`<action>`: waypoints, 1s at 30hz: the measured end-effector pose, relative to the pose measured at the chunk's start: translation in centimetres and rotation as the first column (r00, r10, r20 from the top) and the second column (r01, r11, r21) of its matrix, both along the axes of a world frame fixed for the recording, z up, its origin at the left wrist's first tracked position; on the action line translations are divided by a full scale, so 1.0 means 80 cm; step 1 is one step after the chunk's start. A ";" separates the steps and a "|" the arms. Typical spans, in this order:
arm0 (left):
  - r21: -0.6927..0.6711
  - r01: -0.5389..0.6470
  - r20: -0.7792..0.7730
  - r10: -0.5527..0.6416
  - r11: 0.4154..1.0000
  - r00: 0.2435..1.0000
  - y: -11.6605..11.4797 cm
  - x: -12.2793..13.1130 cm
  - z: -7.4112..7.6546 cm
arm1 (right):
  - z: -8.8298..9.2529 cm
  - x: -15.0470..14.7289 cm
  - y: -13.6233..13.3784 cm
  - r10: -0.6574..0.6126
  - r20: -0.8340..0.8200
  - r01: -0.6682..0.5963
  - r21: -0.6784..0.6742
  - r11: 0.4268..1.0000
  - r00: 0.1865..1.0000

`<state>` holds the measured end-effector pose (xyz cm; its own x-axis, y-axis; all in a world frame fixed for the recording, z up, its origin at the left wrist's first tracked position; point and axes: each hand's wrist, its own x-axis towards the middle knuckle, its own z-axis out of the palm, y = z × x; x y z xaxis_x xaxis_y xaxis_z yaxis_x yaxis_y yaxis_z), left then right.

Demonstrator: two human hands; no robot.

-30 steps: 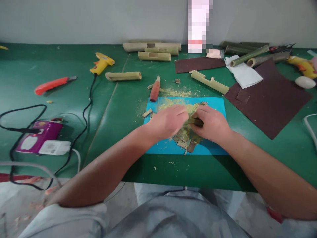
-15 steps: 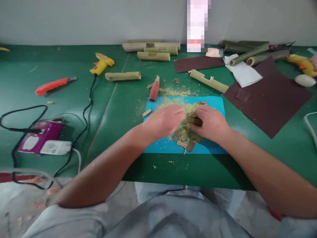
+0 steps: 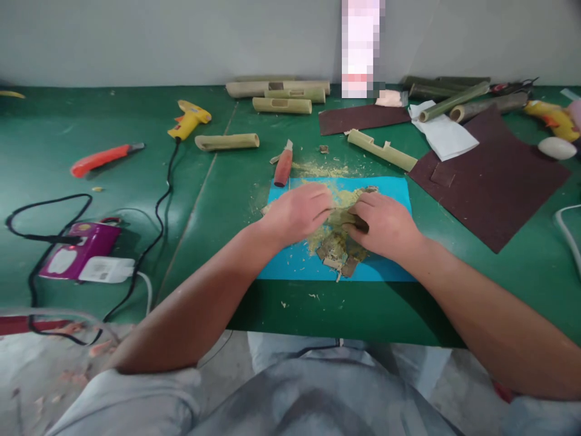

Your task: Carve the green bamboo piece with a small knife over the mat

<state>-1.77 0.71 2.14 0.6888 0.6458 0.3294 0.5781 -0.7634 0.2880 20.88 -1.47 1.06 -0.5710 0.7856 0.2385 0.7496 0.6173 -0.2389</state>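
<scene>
Over the blue sheet (image 3: 295, 263), my right hand (image 3: 385, 223) is closed round a short greenish piece of bamboo (image 3: 341, 217), whose dark end shows beside the thumb. My left hand (image 3: 299, 213) is just to its left, fingers curled under and pointing at the piece; whatever they grip is hidden beneath the knuckles. Between and below the hands lie yellowish shavings and several bamboo chips (image 3: 333, 261). Beyond my left hand rests a chisel-like knife with a red handle (image 3: 283, 168), its short blade pointing away.
A cut bamboo tube (image 3: 382, 150) lies behind the sheet, with more tubes (image 3: 282, 106) farther back. Dark brown sandpaper (image 3: 490, 188) is at right. Left are a red utility knife (image 3: 102, 158), a yellow glue gun (image 3: 188, 120), its cord and a purple power box (image 3: 86, 242).
My left hand has shifted slightly left and away from me, widening the gap to my right hand. My right hand stays nearly in place, still holding the bamboo piece.
</scene>
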 end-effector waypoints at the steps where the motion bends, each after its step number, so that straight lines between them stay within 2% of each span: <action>1: -0.019 -0.005 0.050 0.006 1.000 0.999 0.002 -0.005 -0.001 | 0.001 0.000 0.000 0.008 0.016 -0.009 0.018 1.000 1.000; 4: -0.107 -0.056 0.208 0.077 0.993 0.975 0.000 -0.010 -0.003 | 0.004 0.001 -0.002 0.027 0.048 -0.030 0.058 0.998 0.998; 9: -0.218 -0.125 0.353 0.197 0.968 0.914 -0.012 0.004 -0.003 | 0.006 0.002 -0.005 0.027 0.028 -0.030 0.103 0.994 0.999; 12: -0.274 -0.155 0.435 0.266 0.949 0.860 -0.016 0.010 -0.004 | 0.006 0.000 -0.005 0.029 0.001 -0.029 0.086 0.996 1.000; 16: -0.315 -0.164 0.450 0.299 0.935 0.842 -0.015 0.012 -0.007 | 0.002 -0.002 -0.001 0.014 0.019 -0.015 0.046 0.999 1.000; 20: -0.409 -0.187 0.441 0.372 0.893 0.817 -0.015 0.011 -0.008 | 0.000 -0.003 0.001 -0.007 0.062 0.005 0.038 0.999 0.998; 26: -0.516 -0.224 0.422 0.473 0.827 0.773 -0.012 0.010 -0.011 | -0.001 -0.004 -0.002 -0.047 0.058 0.042 0.089 0.995 0.997; 30: -0.538 -0.232 0.417 0.495 0.811 0.762 -0.011 0.011 -0.013 | -0.004 -0.005 -0.003 -0.052 0.034 0.048 0.097 0.994 0.998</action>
